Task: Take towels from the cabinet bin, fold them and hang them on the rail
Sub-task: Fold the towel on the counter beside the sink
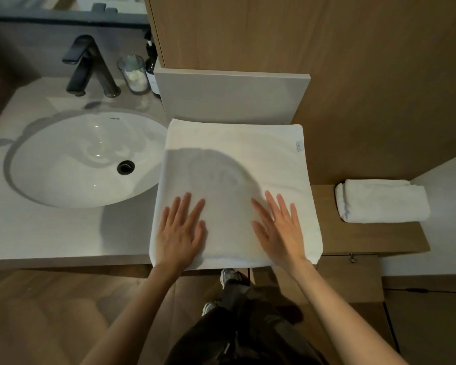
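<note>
Both palms are down flat on the white towel (234,164), which lies folded into a broad square on the countertop (50,233) just beside the sink (71,159). The left hand (179,230) and the right hand (281,227) press it with straight, spread fingers, gripping nothing. Off to the right, a smaller folded towel (382,201) sits on the wooden ledge (366,238). No rail in sight, so narrower folds and the hanging look yet to come.
</note>
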### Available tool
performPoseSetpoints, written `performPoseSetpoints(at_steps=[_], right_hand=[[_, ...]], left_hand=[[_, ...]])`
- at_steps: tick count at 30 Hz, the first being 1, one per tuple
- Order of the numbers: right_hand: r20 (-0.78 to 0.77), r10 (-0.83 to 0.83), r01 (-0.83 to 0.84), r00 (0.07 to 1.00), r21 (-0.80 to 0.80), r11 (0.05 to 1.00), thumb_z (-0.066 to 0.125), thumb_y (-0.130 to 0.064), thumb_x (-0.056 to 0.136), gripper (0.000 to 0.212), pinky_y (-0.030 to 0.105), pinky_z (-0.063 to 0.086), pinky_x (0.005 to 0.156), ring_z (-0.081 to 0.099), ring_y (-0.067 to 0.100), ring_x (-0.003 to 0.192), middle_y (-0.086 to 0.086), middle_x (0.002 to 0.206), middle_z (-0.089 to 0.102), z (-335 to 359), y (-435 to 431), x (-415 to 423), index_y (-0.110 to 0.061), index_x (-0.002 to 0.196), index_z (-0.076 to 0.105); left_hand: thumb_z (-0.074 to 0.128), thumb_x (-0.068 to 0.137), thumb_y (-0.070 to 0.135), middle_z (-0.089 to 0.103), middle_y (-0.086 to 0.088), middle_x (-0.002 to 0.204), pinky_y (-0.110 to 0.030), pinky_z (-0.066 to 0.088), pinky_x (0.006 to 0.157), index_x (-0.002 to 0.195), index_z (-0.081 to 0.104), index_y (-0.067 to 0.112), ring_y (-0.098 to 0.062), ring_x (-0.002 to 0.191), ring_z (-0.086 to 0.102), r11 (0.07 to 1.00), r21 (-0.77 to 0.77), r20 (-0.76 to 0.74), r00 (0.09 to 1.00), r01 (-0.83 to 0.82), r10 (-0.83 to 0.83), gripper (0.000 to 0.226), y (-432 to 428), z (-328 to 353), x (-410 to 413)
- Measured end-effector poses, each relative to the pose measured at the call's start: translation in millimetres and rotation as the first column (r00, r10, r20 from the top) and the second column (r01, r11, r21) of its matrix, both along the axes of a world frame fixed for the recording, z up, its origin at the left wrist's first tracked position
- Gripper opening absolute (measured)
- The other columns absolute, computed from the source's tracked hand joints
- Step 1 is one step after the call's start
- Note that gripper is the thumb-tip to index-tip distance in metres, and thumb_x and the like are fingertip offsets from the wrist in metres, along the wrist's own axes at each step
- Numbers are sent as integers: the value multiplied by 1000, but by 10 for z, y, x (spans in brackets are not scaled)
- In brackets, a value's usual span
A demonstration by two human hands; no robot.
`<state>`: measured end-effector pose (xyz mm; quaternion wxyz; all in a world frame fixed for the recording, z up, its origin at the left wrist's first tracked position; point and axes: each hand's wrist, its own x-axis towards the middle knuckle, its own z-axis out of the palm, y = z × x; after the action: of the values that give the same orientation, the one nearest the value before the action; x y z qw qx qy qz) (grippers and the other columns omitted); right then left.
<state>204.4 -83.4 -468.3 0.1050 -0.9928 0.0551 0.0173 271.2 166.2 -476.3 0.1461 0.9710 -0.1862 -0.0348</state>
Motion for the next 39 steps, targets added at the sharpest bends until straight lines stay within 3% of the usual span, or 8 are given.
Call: performPoseSetpoints(at_steps=[4,8,10,18,24,27,31,39], right_hand=[[-35,-24,23,999,-11,1000,15,-53,100,56,49,2,121,-3,24,150,-1,162,3,56,-222,-108,-36,154,14],[134,-114,98,984,122,988,53,-18,96,38,56,22,117,41,34,134,8,138,50,229,14,121,-14,133,52],[196,-80,48,977,166,985,59,-7,90,39,56,29,113,44,32,131,10,133,54,230,247,385,-10,128,56],[-5,67,-67,998,-22,997,20,-47,102,52,49,2,121,11,26,149,1,161,19,-13,189,841,-35,153,22],[-40,-95,93,995,-35,995,4,-54,99,57,47,-3,121,-7,23,150,0,163,2,4,-529,669,-38,154,10],[-26,-108,108,994,-2,994,18,-44,103,53,49,0,121,5,28,150,7,161,17,35,-490,715,-29,153,25],[184,-91,76,979,85,993,27,-33,98,51,57,24,115,40,35,136,12,142,50,185,-277,1035,-11,136,53],[51,-2,-2,999,78,997,25,-40,98,53,58,18,114,26,32,145,6,156,32,-7,-105,1868,-30,147,39]], left_hand=[[15,100,49,0,2,162,-38,1,122,154,12,32,-15,149,-5,1000,9,-17,1000,-7,7,56,200,20,40],[16,102,37,11,-7,160,-37,4,120,154,18,19,-23,149,6,999,-41,50,998,-28,30,55,-11,154,137],[18,102,32,12,-6,160,-36,5,120,153,20,16,-23,148,6,996,-93,57,998,-15,20,54,-301,220,276],[13,103,45,-8,6,162,-43,-8,121,154,4,36,-16,148,-16,999,33,-28,999,25,-24,52,-678,67,656],[13,102,46,-6,7,162,-35,-4,121,153,8,37,-12,148,-12,995,-30,-45,995,-92,90,53,-288,78,737],[13,100,45,4,2,162,-35,1,121,154,16,31,-17,149,-3,993,-81,-36,996,-82,79,55,-261,84,752],[14,98,37,17,-5,160,-35,7,121,153,24,19,-23,149,10,989,-130,-9,997,-74,74,58,-441,152,905],[14,103,40,0,4,163,-46,-6,120,153,11,37,-18,149,-8,999,42,-28,999,32,-31,50,-962,59,1663]])
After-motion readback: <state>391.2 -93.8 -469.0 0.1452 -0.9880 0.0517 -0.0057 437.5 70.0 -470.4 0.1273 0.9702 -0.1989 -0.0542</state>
